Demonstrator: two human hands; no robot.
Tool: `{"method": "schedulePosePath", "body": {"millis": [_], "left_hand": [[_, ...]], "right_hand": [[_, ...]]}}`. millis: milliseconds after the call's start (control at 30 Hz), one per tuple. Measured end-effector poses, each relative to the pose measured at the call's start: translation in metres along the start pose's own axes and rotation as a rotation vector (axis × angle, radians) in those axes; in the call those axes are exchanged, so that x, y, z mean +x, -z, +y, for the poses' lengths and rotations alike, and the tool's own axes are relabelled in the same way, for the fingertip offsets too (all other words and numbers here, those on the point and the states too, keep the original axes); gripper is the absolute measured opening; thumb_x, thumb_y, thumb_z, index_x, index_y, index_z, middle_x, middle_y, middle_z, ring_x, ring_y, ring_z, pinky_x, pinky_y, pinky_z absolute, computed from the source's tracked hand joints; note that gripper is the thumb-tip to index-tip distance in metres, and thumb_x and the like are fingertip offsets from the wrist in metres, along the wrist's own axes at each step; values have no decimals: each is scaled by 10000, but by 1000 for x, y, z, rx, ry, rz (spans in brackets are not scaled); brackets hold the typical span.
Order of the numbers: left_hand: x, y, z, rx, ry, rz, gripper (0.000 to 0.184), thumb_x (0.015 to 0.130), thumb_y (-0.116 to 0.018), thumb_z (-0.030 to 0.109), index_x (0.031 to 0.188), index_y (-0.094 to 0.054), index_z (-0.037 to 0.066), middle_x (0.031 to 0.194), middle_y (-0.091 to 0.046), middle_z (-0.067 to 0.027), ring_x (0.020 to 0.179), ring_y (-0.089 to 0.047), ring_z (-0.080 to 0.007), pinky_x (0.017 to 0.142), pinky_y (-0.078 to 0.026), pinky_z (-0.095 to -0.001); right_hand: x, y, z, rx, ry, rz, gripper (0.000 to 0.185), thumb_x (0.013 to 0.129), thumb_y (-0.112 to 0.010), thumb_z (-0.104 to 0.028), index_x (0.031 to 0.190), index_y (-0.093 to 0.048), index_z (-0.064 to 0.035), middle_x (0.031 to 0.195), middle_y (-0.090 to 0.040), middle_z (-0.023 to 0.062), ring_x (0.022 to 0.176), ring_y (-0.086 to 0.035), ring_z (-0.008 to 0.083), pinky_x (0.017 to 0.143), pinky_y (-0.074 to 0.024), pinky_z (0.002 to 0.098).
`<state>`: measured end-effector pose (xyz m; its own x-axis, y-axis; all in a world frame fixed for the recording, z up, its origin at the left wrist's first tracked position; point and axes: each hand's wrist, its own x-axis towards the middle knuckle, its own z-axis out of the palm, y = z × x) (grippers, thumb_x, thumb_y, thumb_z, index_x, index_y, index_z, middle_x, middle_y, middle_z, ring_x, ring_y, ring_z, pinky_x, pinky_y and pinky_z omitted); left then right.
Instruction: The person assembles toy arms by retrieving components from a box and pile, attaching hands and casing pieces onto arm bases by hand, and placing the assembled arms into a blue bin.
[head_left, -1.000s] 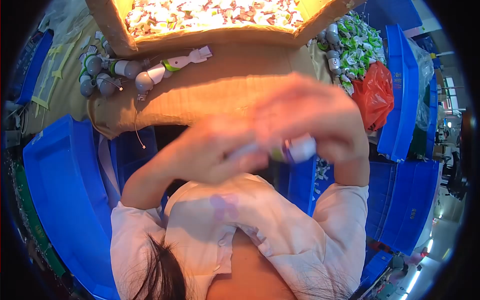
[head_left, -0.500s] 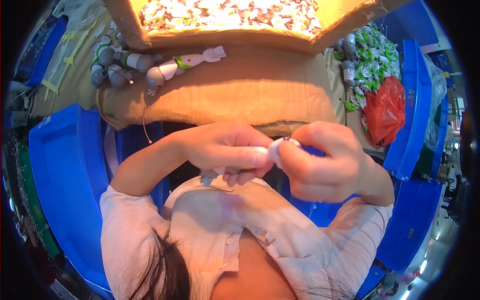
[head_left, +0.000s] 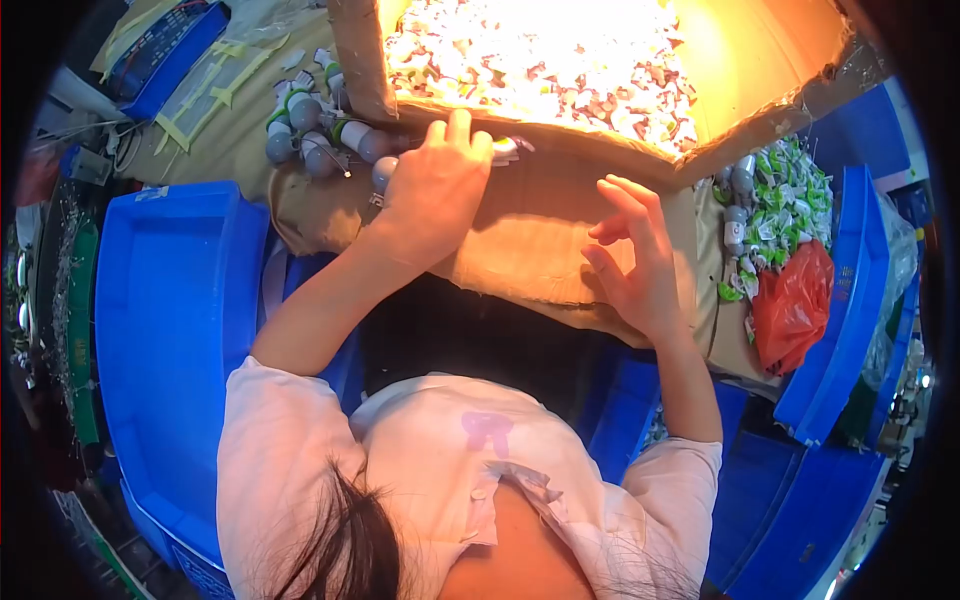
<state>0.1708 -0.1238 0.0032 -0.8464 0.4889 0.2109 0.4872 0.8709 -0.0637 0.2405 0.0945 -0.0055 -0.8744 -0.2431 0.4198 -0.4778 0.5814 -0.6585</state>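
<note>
Red bag (head_left: pixel 793 308) beside blue bin (head_left: pixel 857 292)

Warm light (head_left: pixel 575 25) above brown worktable (head_left: pixel 225 165)

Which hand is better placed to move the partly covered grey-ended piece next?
Left, likely: the left hand lies over the grey-ended piece; the right hand hangs open, farther across the cardboard.

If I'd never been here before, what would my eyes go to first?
Probably the brightly lit cardboard box at the top, with its pile of small pieces. Next, the red bag on the right, and the big blue bin on the left. In the middle, the left hand is near the box's front edge, and the right hand has its fingers spread.
</note>
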Motion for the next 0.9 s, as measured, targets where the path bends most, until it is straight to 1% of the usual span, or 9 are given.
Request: {"method": "schedulePosePath", "body": {"millis": [300, 433, 500, 567, 633, 700, 767, 833, 900], "left_hand": [[3, -1, -16, 10, 4, 83, 94, 737, -577, 83, 825, -586, 52, 844, -591, -70, 884, -575, -215, 692, -515, -314], [-17, 47, -14, -220, -18, 295, 171, 692, -635, 91, 851, -596, 42, 869, -597, -88, 834, -586, -242, 700, -503, -306], [-29, 88, -22, -729, 137, 175, 228, 713, -656, 99, 923, -591, 39, 931, -605, -92, 777, -607, -243, 651, -507, -327], [-49, 109, -32, -1191, 457, 414, 278, 749, -660, 122, 991, -567, 22, 960, -597, -115, 752, -615, -260, 606, -507, -368], [-69, 110, -71, -1168, 464, 835, 366, 776, -692, 224, 1028, -567, -10, 922, -612, -59, 783, -607, -179, 704, -491, -278], [-91, 111, -128, -1456, 510, 1032, 342, 796, -666, 200, 1045, -562, -11, 949, -602, -98, 822, -605, -186, 713, -498, -298], [-119, 109, -183, -1536, 839, 1145, 320, 825, -627, 177, 1072, -531, -2, 981, -589, -128, 870, -606, -227, 711, -517, -358], [-148, 92, -232, -1667, 879, 1060, 298, 827, -617, 158, 1062, -507, 13, 983, -586, -137, 860, -611, -274, 679, -529, -427], [-157, 56, -270, -1527, 1036, 1345, 303, 764, -664, 140, 1009, -548, 7, 939, -588, -139, 805, -612, -275, 585, -509, -406]], "right_hand": [[-2, -20, 16, 136, -41, -21, 410, 751, -580, 80, 1144, -513, -17, 1149, -484, 118, 733, -568, 113, 618, -499, 219], [-1, -20, 17, 88, -19, -2, 391, 754, -564, 91, 1126, -526, -23, 1127, -500, 103, 718, -563, 109, 588, -491, 211], [-2, -23, 17, 118, 11, -11, 385, 755, -571, 79, 1121, -532, -32, 1127, -502, 97, 710, -558, 102, 569, -482, 204], [1, -21, 9, 141, -21, -72, 395, 749, -581, 69, 1126, -531, -38, 1127, -502, 97, 727, -562, 112, 612, -486, 229], [9, -22, 0, 109, 50, -133, 396, 747, -587, 58, 1126, -529, -40, 1126, -503, 99, 741, -565, 131, 643, -485, 245], [19, -24, -12, 75, 119, -188, 397, 745, -594, 47, 1127, -527, -42, 1125, -504, 102, 756, -568, 149, 675, -485, 261], [37, -32, -28, 37, 265, -320, 442, 742, -629, -8, 1161, -500, -57, 1120, -495, 115, 838, -565, 225, 753, -475, 314], [58, -50, -43, -9, 394, -340, 461, 741, -647, -49, 1173, -487, -64, 1120, -489, 122, 885, -550, 254, 775, -468, 337], [83, -77, -55, -89, 568, -306, 497, 740, -671, -122, 1190, -465, -79, 1123, -478, 132, 961, -520, 301, 817, -452, 378]]}}
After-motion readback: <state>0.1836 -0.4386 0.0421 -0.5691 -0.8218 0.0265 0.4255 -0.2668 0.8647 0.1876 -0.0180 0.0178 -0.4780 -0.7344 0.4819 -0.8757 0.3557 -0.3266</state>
